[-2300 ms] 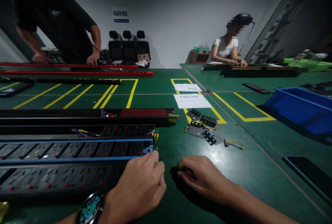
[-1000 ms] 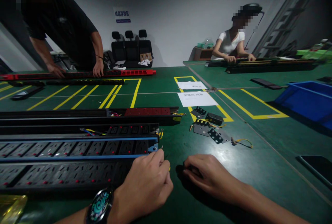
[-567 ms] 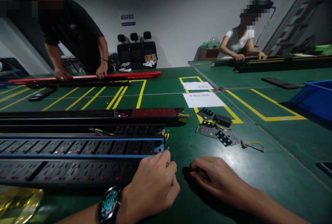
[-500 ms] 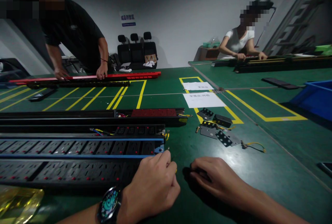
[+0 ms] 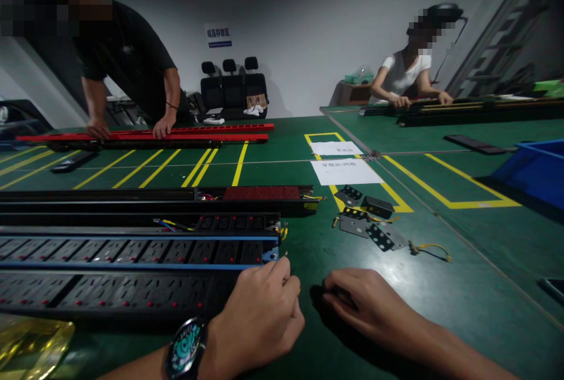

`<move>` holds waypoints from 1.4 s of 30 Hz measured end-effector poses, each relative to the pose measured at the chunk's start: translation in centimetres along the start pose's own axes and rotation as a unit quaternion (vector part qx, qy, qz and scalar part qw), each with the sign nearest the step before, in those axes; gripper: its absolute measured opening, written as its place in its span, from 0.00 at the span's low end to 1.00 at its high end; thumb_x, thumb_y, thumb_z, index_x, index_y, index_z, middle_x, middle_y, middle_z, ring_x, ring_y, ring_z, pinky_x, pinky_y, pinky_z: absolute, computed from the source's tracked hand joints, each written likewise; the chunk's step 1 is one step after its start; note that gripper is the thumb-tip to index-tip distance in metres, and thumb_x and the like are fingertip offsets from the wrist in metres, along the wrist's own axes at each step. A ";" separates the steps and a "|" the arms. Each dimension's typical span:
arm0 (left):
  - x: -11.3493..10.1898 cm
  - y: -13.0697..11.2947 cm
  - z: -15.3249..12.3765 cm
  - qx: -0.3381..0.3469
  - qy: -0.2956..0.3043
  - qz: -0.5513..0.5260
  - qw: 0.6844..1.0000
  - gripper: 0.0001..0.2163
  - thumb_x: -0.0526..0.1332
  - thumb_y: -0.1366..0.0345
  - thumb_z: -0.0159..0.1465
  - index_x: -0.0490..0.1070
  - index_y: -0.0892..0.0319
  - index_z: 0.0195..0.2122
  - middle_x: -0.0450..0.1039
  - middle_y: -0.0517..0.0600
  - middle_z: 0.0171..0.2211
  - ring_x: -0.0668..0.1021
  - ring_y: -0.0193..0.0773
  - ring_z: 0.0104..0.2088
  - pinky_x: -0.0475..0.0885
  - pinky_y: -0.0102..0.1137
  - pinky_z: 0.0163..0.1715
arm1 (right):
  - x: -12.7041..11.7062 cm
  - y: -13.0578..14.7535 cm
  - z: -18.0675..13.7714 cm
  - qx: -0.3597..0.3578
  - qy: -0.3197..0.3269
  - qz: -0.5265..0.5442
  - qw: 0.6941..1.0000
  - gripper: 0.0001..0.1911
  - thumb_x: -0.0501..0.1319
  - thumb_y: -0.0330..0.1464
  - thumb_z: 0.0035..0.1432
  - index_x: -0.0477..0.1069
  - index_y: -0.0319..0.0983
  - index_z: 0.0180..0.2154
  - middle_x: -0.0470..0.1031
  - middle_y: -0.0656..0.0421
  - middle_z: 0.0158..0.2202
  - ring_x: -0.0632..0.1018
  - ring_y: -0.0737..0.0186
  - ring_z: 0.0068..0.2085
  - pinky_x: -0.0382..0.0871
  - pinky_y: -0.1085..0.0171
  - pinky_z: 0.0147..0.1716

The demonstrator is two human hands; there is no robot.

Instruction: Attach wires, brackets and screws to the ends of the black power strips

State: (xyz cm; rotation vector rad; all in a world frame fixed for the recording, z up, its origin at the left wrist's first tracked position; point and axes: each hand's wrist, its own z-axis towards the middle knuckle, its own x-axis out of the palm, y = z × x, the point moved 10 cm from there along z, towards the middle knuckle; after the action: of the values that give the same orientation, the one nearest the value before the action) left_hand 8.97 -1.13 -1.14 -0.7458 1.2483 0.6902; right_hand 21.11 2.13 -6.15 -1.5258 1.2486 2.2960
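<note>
Tabletop (image 5: pixel 312 259) separates left hand (image 5: pixel 264 309), near end of front strip (image 5: pixel 132 293), from right hand (image 5: pixel 370 301); both curled, contents unclear.

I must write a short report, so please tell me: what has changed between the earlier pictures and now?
The view swung left, showing more yellow film. Opposite, where one red bar showed just before, two show now: front bar and rear bar; one co-worker's hand shifted left. Unchanged: the left hand, curled beside the blue-edged strip; the right hand, curled too; the metal plates.
</note>
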 end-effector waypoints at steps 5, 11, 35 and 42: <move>-0.2 0.0 0.0 0.000 -0.009 0.002 1.000 0.06 0.57 0.71 0.67 0.70 0.56 0.34 0.74 0.51 0.36 0.77 0.44 0.34 0.74 0.36 0.31 | -0.1 0.1 0.1 0.005 0.001 -0.002 1.000 0.08 0.58 0.32 0.71 0.69 0.42 0.36 0.71 0.62 0.27 0.68 0.65 0.26 0.55 0.65 0.26; -0.2 0.0 0.1 -0.001 -0.012 0.003 1.000 0.06 0.57 0.72 0.67 0.70 0.55 0.35 0.74 0.51 0.36 0.77 0.45 0.34 0.74 0.36 0.30 | 0.1 -0.2 0.0 0.024 0.011 -0.004 1.000 0.08 0.58 0.33 0.72 0.69 0.41 0.36 0.72 0.62 0.28 0.69 0.65 0.27 0.55 0.65 0.27; 0.2 0.0 0.0 0.003 -0.014 0.005 1.000 0.04 0.58 0.72 0.63 0.70 0.56 0.33 0.73 0.51 0.35 0.77 0.44 0.33 0.73 0.35 0.29 | -0.1 0.0 0.0 -0.001 -0.013 0.012 1.000 0.06 0.60 0.31 0.70 0.69 0.42 0.36 0.71 0.63 0.27 0.68 0.65 0.25 0.53 0.65 0.25; 0.2 0.1 0.0 0.003 -0.010 0.007 1.000 0.05 0.58 0.72 0.64 0.70 0.55 0.34 0.73 0.51 0.35 0.77 0.45 0.34 0.73 0.36 0.29 | -0.1 -0.2 -0.1 0.013 -0.007 0.012 1.000 0.07 0.60 0.33 0.71 0.69 0.42 0.36 0.73 0.62 0.27 0.69 0.64 0.26 0.54 0.65 0.26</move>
State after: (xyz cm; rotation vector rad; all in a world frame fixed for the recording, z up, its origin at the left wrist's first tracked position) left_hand 8.97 -1.08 -1.35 -0.7244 1.2369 0.7046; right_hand 21.27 2.23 -6.17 -1.4918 1.2949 2.2906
